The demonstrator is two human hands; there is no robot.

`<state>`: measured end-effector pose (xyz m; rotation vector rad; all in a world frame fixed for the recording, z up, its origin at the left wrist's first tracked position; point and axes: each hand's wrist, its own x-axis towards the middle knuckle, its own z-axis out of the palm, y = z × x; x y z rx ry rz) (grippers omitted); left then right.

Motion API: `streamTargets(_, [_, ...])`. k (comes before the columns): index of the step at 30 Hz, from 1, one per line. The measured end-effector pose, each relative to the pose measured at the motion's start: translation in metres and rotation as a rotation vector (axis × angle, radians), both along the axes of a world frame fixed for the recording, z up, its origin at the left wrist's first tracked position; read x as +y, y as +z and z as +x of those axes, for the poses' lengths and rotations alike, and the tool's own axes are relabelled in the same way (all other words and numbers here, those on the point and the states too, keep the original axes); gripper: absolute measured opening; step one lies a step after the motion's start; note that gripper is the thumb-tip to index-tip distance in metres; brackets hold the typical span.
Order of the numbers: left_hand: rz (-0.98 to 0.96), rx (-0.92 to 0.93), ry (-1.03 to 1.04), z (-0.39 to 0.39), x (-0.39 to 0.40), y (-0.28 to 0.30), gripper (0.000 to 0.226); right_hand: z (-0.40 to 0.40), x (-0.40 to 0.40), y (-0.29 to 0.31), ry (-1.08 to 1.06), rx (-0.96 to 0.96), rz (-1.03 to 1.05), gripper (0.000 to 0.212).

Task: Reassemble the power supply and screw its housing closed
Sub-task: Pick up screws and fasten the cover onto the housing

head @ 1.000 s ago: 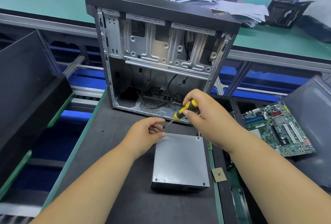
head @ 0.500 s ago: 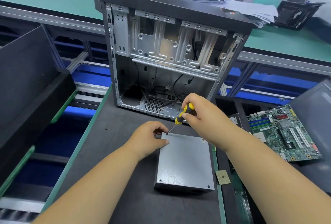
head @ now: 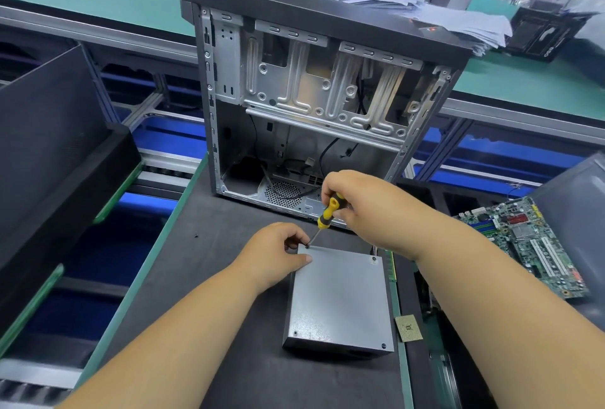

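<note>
Screwdriver (head: 328, 212) tip, hovering off the corner a moment ago, is now seating on the far-left screw (head: 307, 246) of the power supply (head: 340, 297); driving is likely starting. Right hand (head: 357, 209) is pinching the handle; left hand (head: 278, 255) is pinching that corner. Supply is lying flat on the mat (head: 209, 277) before the open case (head: 314, 107), long axis running away from the person.

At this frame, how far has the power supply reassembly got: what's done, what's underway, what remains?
Done: the lid sits closed on the power supply, with screws showing at the far-right and both near corners. Underway: the right hand holds the yellow-and-black screwdriver with its tip on the far-left corner screw, while the left hand steadies that corner. Left: tightening this screw; whether the other three are fully tight cannot be told.
</note>
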<state>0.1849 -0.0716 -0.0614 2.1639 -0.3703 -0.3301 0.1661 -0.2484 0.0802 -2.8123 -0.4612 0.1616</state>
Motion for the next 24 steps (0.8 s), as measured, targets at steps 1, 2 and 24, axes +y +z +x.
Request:
streamTargets(1, [0.003,0.001,0.006,0.000,0.000,0.000,0.024,0.001,0.002,0.003,0.006,-0.004,-0.034,0.020])
streamTargets(2, [0.003,0.005,0.011,0.000,-0.001,0.001,0.024,0.002,0.004,0.005,0.005,-0.012,-0.072,0.018])
streamTargets(24, [0.016,-0.013,0.016,-0.003,-0.003,-0.002,0.023,0.007,0.019,-0.004,-0.117,-0.207,-0.270,0.023])
